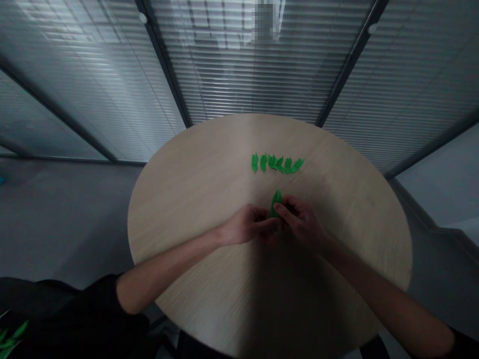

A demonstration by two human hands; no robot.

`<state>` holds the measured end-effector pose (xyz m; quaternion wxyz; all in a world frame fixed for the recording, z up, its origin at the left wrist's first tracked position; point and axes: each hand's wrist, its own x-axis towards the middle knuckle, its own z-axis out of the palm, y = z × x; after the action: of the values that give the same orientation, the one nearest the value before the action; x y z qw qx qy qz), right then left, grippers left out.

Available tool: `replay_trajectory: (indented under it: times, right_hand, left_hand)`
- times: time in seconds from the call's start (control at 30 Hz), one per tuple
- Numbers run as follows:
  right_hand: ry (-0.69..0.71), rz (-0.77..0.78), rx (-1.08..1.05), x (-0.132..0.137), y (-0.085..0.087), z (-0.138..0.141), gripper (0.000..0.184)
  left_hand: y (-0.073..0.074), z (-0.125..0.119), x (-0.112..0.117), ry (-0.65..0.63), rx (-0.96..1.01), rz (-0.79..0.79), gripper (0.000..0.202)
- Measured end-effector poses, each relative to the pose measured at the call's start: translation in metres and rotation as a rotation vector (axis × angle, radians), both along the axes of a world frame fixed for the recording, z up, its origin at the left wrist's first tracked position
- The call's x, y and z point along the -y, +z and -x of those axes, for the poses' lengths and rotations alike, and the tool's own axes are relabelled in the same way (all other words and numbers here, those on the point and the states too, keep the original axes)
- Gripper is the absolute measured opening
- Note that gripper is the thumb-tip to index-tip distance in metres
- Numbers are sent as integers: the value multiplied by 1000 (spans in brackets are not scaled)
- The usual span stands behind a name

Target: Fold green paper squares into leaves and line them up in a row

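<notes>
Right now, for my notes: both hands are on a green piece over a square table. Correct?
Not square: the head view shows a table with a rounded edge. The left hand and right hand are indeed both on a green piece.

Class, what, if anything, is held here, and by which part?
A green leaf-shaped piece, held around its lower part by the left grip and the right grip; its upper tip is free.
</notes>
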<state>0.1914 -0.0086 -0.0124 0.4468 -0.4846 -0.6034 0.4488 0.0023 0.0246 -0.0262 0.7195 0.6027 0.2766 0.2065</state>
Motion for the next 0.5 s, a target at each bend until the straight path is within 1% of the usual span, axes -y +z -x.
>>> replay_trajectory:
  times: [0.1, 0.23, 0.37, 0.43, 0.5]
  right_hand:
    - [-3, 0, 2, -1, -2, -1, 37]
    - [-15, 1, 11, -2, -3, -2, 37]
    - [-17, -3, 21, -2, -2, -3, 38]
    - [-25, -8, 15, -2, -1, -4, 39]
    - [-8, -1, 5, -2, 0, -4, 39]
  left_hand:
    - [0, 0, 2, -13, 24, -21, 47]
    - [4, 2, 4, -45, 41, -5, 44]
    - [10, 4, 2, -79, -72, -39, 42]
    - [14, 4, 1, -42, -114, -76, 43]
    - [16, 3, 0, 67, -91, -108, 45]
